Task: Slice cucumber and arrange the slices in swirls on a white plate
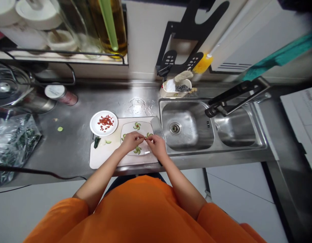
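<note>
Over a white square plate point(126, 129) my two hands meet, fingertips almost touching. My left hand point(130, 142) is closed in a pinch, and my right hand point(156, 145) pinches from the other side. A tiny red piece point(145, 138) shows between the fingertips; which hand bears it is unclear. Pinwheels of green cucumber slices point(137, 126) lie around the plate, the left and right ones partly covered by my hands. The plate rests on a white cutting board point(100, 159). At the board's upper left, a small round plate point(93, 124) holds many red pieces point(105, 122).
A broad knife blade point(157, 125) lies along the board's right edge, beside the sink point(191, 141). A cucumber stub point(96, 142) and loose slices point(107, 142) lie on the board's left. Further left are a jar point(61, 94), a pot point(39, 99) and a plastic bag of greens point(16, 145).
</note>
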The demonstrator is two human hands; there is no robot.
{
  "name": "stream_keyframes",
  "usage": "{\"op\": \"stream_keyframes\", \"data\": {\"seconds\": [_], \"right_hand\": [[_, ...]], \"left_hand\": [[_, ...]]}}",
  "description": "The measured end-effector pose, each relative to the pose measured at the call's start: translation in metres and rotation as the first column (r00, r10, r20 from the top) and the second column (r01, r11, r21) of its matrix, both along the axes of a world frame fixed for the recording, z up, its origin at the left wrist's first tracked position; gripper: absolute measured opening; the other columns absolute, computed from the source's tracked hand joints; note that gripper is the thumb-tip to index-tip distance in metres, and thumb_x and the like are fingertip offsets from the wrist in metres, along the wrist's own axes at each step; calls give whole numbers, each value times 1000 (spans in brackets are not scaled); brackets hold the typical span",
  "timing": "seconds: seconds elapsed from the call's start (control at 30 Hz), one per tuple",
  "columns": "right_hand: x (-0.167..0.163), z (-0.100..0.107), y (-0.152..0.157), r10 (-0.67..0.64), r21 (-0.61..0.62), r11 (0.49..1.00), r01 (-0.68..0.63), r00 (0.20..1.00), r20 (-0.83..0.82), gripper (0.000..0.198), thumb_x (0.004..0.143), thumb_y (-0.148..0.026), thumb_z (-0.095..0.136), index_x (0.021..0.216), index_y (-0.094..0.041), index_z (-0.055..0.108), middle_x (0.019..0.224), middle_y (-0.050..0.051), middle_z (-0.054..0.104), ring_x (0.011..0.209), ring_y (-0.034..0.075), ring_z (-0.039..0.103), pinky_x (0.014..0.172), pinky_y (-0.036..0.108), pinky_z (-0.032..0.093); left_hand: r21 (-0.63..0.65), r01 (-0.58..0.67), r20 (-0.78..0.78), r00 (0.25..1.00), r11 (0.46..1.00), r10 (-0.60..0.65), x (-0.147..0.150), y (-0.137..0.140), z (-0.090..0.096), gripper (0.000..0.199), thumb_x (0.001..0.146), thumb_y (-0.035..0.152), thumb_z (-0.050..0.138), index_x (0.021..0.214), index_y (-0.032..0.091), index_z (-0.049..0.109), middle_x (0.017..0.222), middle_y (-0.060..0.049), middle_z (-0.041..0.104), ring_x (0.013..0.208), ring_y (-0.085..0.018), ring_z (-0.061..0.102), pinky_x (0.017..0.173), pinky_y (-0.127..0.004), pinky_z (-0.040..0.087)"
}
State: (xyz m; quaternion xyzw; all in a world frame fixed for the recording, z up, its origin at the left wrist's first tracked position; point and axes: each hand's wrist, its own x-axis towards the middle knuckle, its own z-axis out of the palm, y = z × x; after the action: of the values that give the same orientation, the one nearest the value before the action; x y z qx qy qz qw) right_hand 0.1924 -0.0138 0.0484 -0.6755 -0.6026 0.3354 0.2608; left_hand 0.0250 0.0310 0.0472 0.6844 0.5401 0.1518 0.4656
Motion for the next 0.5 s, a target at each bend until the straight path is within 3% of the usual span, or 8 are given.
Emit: {"op": "stream_keyframes", "data": {"seconds": [0.17,0.33,0.5], "right_hand": [[9,-8,-5,-54,43,998,48,986,158,14,82,-24,55,76,-20,68,76,3,66,74,17,54,76,29,38],[12,-10,-9,-82,35,997,74,943,323,19,85,-24,51,81,-20,69,81,5,65,80,20,50,76,30,35],[5,-10,-7,-81,1,996,87,915,395,19,88,-28,51,87,-21,69,86,5,65,88,21,48,72,30,31]], "left_hand": [[55,-38,-51,998,998,41,1,2,-4,19,78,28,58,90,22,71,85,-2,67,70,-13,56,73,-25,45],[136,32,-85,996,990,-20,8,0,-13,17,78,23,57,88,22,70,85,-2,66,84,-16,59,79,-27,46],[212,72,-89,995,975,-54,17,1,-23,16,78,18,57,87,20,70,83,-3,65,83,-17,59,76,-27,46]]}}
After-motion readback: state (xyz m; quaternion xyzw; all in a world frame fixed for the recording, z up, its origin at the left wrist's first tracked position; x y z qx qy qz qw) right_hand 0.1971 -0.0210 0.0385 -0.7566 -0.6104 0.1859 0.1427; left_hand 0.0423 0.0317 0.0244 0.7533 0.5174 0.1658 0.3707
